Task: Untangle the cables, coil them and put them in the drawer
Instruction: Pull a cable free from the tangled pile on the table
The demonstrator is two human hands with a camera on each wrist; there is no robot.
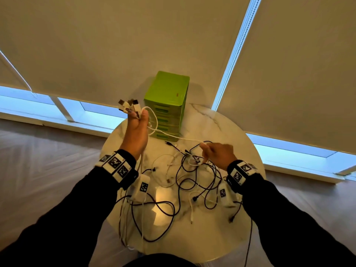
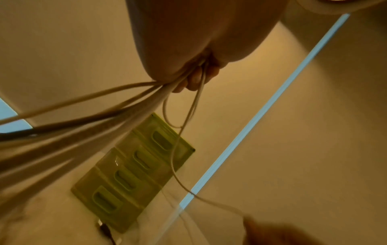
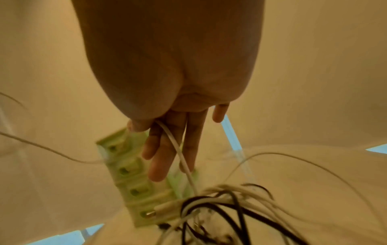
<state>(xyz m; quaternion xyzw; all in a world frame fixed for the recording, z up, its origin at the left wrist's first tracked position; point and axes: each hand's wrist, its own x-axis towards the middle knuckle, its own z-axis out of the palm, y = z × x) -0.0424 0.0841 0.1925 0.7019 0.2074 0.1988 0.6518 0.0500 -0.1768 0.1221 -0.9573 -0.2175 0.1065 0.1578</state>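
Note:
My left hand (image 1: 137, 130) is raised above the table's left side and grips a bunch of white cables (image 2: 117, 106), their USB plugs (image 1: 128, 106) sticking up past the fingers. One white cable (image 1: 173, 137) runs from that hand across to my right hand (image 1: 215, 153), which pinches it between thumb and fingers (image 3: 165, 132) over the tangle. A tangle of black and white cables (image 1: 192, 176) lies on the round marble table (image 1: 237, 135). The green drawer unit (image 1: 166, 105) stands at the table's far edge, its drawers pushed in.
Roller blinds (image 1: 115, 45) cover the windows behind the table. Black cables (image 1: 152, 224) hang over the table's near edge. A light reflection (image 1: 163, 199) glares on the tabletop near me. Floor lies on either side of the table.

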